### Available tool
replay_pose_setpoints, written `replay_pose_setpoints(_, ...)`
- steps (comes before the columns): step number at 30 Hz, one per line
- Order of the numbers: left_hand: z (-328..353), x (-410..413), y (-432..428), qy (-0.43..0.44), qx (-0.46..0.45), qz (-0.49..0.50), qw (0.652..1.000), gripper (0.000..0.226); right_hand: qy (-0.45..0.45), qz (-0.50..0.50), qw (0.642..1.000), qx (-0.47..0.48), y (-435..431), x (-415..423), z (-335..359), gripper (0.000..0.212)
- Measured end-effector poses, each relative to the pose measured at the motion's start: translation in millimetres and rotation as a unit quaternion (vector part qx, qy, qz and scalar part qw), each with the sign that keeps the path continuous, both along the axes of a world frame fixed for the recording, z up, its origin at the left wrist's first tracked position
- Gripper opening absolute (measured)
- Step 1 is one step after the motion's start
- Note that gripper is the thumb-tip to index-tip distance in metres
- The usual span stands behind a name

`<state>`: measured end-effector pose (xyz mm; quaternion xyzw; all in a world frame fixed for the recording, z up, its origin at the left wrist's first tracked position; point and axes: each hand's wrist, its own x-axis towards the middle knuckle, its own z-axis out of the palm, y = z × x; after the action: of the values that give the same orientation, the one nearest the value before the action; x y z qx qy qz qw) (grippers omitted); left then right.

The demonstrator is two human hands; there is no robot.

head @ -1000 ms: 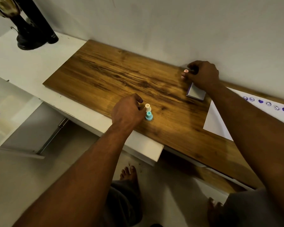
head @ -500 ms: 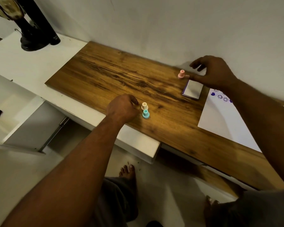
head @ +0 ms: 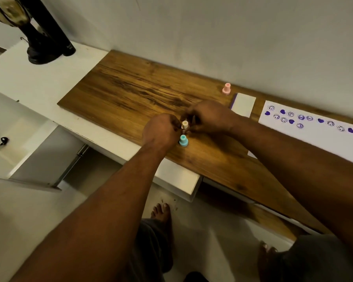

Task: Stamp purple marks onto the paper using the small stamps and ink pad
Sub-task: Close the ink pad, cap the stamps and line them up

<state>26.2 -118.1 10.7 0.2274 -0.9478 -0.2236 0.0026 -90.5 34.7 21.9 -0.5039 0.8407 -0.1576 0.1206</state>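
Pinching the cream stamp [head: 185, 124] with left grip [head: 161, 132] and right grip [head: 210, 117] together, near the front edge of the bench [head: 130, 94]. Probably uncapping it before inking.

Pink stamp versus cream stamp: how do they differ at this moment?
The pink stamp stands by the wall beside the ink pad; the cream stamp is nearer the wooden board's front edge. Nothing touches the pink stamp; the left hand grips the cream stamp, with the right hand's fingers at it. Both are small, upright, knob-handled.
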Motion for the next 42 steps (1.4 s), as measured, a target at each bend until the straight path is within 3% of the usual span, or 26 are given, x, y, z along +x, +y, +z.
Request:
replay_pose_setpoints(4, 1, -1, 1, 0.010, 0.013, 0.000, 1.000, 0.021, 0.006, -0.041, 0.999, 0.001, 0, -3, -11, 0.029)
replay_pose_setpoints(11, 8, 0, -16, -0.035, 0.041, -0.008, 0.999, 0.012, 0.098, -0.301, 0.948, -0.027, 35, -40, -20, 0.047)
replay_pose_setpoints(17, 9, 2, -21, -0.040, 0.044, -0.004, 0.998, 0.011, 0.175, -0.354, 0.919, 0.021, 57, -56, -25, 0.057)
replay_pose_setpoints(30, 9, 0, -19, -0.036, 0.044, -0.024, 0.998, 0.010, 0.184, -0.341, 0.921, 0.030, 59, -56, -24, 0.059)
replay_pose_setpoints(35, 16, 4, -29, -0.088, 0.090, -0.092, 0.988, 0.017, 0.210, -0.339, 0.915, -0.060, 62, -53, -3, 0.067)
replay_pose_setpoints(39, 17, 10, -28, -0.146, 0.101, -0.130, 0.975, 0.037, 0.107, -0.169, 0.969, -0.146, 56, -33, 21, 0.056)
replay_pose_setpoints(42, 16, 9, -23, -0.136, 0.087, -0.128, 0.979, 0.043, 0.009, -0.029, 0.997, -0.074, 39, -6, 27, 0.060)
